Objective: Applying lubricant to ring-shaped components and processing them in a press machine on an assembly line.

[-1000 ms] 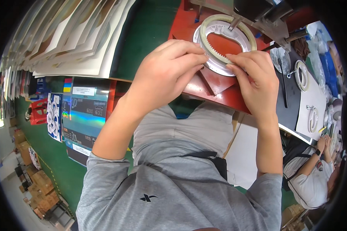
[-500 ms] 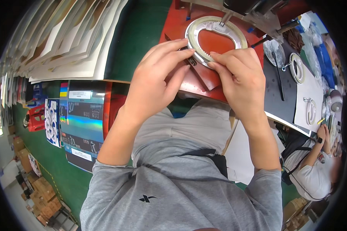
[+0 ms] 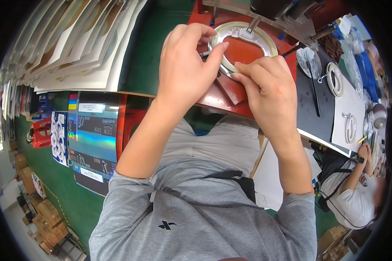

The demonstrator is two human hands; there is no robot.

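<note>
My left hand [image 3: 185, 65] and right hand [image 3: 265, 87] pinching the near edge of a pale oval ring [image 3: 244, 37], ring lying just beyond my fingertips on the red fixture [image 3: 224, 93]

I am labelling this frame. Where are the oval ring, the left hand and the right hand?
oval ring [image 3: 265, 41]: head view, right curve of its band.
left hand [image 3: 183, 65]: head view, back of hand.
right hand [image 3: 265, 89]: head view, back of hand.

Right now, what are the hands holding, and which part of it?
Both hands pinch the near rim of a pale oval ring lying on the red plate: left hand at its near-left edge, right hand at its near edge.
</note>
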